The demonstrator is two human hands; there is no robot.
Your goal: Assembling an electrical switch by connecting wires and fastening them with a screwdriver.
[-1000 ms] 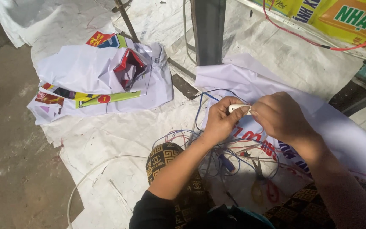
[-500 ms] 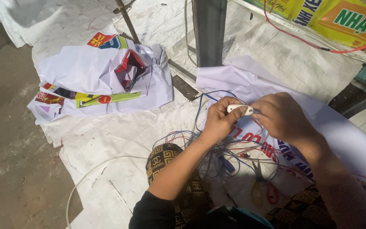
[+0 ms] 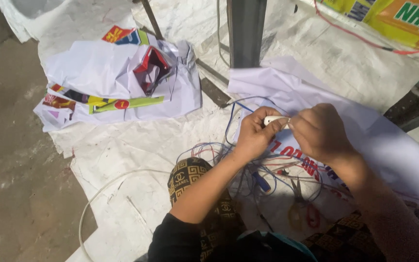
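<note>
My left hand (image 3: 255,133) and my right hand (image 3: 321,131) meet over a small white plastic piece (image 3: 275,120), both pinching it from either side. A thin blue wire (image 3: 232,116) loops up from the ground to that piece. Below my hands lies a tangle of red, blue and white wires (image 3: 263,167) on a white printed sheet (image 3: 389,145). A blue-handled tool (image 3: 261,182) and a pair of scissors (image 3: 299,204) rest among the wires, near my knee.
A crumpled white printed banner (image 3: 117,80) lies at the upper left on white woven sheeting (image 3: 122,145). A dark metal post (image 3: 246,29) stands ahead. A white cable (image 3: 98,194) curves over the sheeting. Bare concrete floor (image 3: 15,160) runs along the left.
Both hands stay on the white piece, with only slight finger shifts; the piece now shows a little more between them.
</note>
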